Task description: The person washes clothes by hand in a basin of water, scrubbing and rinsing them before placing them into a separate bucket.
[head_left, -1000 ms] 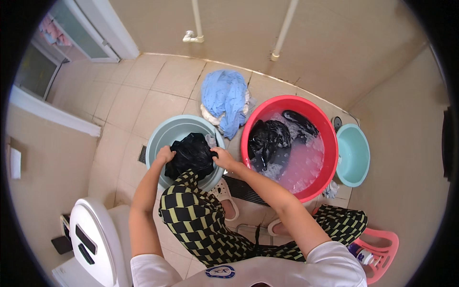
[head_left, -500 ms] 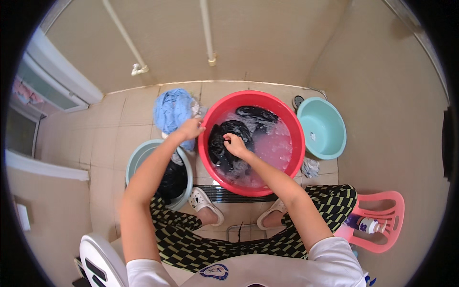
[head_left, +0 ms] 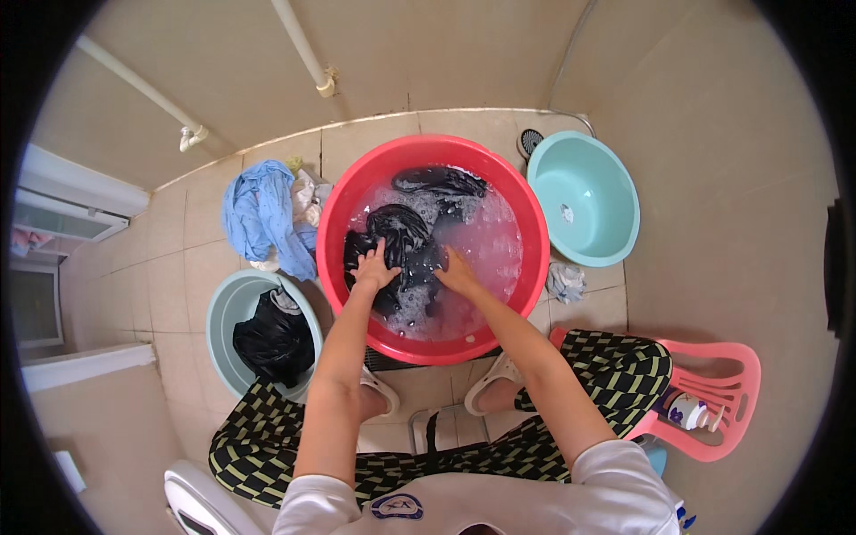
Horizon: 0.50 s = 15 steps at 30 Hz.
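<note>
A large red basin [head_left: 538, 241] stands between my feet, filled with soapy, pinkish water. Wet black clothing [head_left: 398, 228] floats in its left half, and another black piece [head_left: 440, 181] lies near the far rim. My left hand [head_left: 376, 269] rests over the near edge of the black clothing, its fingers spread. To the right of it, my right hand [head_left: 457, 271] dips at the water's surface beside the dark cloth. Thumb and fingers of that hand are apart; some fingertips are hidden by the suds.
A pale blue-green basin [head_left: 221, 357] with black clothing sits at left, near a blue garment heap [head_left: 259, 214]. At right are a turquoise basin [head_left: 624, 201], a showerhead [head_left: 530, 141], a crumpled grey cloth [head_left: 565, 282] and a pink chair [head_left: 740, 357] bearing a pump bottle [head_left: 691, 412].
My left hand has moved from the basin's left rim onto the black clothing. The right hand has let go of the black clothing and shifted slightly right; its fingers have spread.
</note>
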Available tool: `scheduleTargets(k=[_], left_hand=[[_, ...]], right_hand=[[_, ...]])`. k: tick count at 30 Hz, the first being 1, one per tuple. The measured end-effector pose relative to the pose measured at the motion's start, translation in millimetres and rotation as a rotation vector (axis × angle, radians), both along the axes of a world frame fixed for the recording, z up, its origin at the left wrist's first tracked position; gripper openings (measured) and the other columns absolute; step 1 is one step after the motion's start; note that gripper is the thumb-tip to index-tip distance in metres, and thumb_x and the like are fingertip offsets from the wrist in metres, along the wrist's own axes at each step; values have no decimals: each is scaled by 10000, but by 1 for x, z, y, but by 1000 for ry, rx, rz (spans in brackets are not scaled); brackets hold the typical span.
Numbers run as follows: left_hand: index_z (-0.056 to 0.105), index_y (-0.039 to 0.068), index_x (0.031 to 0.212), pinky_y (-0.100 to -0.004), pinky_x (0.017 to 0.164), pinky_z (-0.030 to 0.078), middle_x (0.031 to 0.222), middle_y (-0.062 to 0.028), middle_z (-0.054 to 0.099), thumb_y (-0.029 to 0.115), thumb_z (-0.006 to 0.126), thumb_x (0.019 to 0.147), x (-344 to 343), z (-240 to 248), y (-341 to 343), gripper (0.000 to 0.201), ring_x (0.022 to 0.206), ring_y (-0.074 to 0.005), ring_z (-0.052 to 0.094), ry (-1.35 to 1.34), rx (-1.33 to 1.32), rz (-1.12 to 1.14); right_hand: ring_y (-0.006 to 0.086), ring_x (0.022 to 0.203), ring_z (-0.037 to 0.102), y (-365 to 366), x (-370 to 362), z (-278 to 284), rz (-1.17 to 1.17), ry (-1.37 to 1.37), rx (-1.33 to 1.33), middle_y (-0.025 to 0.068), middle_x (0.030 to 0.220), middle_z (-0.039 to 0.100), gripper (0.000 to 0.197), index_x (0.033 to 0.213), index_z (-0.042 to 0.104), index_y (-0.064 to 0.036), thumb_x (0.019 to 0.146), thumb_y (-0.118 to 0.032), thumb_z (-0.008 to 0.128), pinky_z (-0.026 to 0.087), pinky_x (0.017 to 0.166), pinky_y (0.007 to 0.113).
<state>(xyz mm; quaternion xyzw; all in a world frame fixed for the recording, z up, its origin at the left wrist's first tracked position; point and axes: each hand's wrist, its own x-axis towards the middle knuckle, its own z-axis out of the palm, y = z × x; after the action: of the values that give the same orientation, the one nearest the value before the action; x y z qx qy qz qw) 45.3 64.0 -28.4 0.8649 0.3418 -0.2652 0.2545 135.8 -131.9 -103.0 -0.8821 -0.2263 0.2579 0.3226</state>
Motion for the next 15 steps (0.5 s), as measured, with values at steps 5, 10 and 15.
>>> scheduleTargets(k=[5, 10, 15], left_hand=[[273, 242, 1387, -624, 984, 244, 1360, -68, 407, 381, 597, 777, -17, -37, -46, 705, 1254, -300, 358, 9, -124, -24], [342, 209, 1361, -504, 987, 303, 1314, -101, 462, 449, 570, 761, -24, -43, -92, 686, 1208, -318, 421, 27, -208, -211], [372, 157, 1340, -373, 958, 368, 1256, -191, 487, 438, 640, 728, -38, -40, -99, 725, 1151, -343, 468, -132, -405, -234]], right_hand=[[388, 1155, 454, 24, -24, 13, -139, 251, 106, 266, 1275, 428, 906, 1361, 227, 5, 713, -435, 683, 360, 970, 398], [371, 1046, 542, -3, -19, -2, -119, 257, 106, 238, 1125, 556, 758, 1267, 398, -21, 697, -422, 695, 420, 889, 396], [354, 970, 584, -36, -3, 10, 92, 170, -349, 208, 1010, 617, 444, 1075, 589, -57, 729, -328, 645, 451, 840, 425]])
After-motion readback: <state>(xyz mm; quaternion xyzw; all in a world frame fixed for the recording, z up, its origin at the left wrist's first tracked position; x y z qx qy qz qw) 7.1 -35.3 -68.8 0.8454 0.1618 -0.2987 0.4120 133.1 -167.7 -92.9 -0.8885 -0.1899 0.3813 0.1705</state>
